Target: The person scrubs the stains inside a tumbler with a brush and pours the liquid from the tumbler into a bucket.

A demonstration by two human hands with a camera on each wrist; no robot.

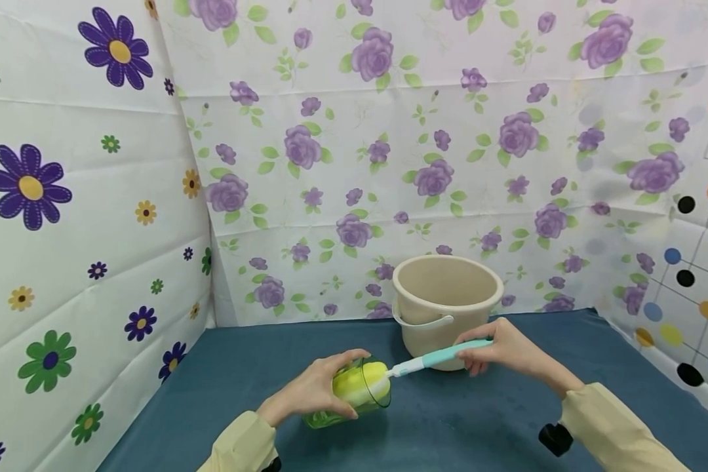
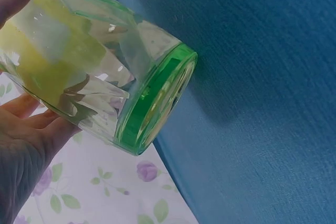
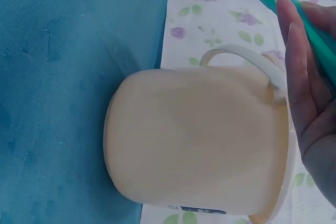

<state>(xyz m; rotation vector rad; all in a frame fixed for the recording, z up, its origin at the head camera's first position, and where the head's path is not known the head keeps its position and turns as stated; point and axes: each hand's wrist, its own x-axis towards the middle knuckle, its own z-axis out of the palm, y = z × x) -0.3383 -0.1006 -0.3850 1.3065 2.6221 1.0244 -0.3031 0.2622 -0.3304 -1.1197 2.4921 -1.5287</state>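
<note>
My left hand (image 1: 315, 388) grips a clear green-tinted glass (image 1: 324, 418), tilted on its side with the mouth toward the right. In the left wrist view the green base of the glass (image 2: 152, 103) faces away from the palm, above the blue surface. Inside the glass sits a yellow sponge head (image 1: 376, 379) of a bottle brush. My right hand (image 1: 498, 347) pinches the turquoise and white brush handle (image 1: 442, 355); the same handle (image 3: 315, 35) shows in the right wrist view. The sponge's far end is blurred by the glass wall.
A cream bucket (image 1: 433, 341) with a white handle (image 1: 421, 324) stands upright behind the hands, close to the right hand. The table is covered by a dark blue cloth (image 1: 259, 367). Behind it hangs a flowered curtain (image 1: 307, 249); patterned sheets close off both sides.
</note>
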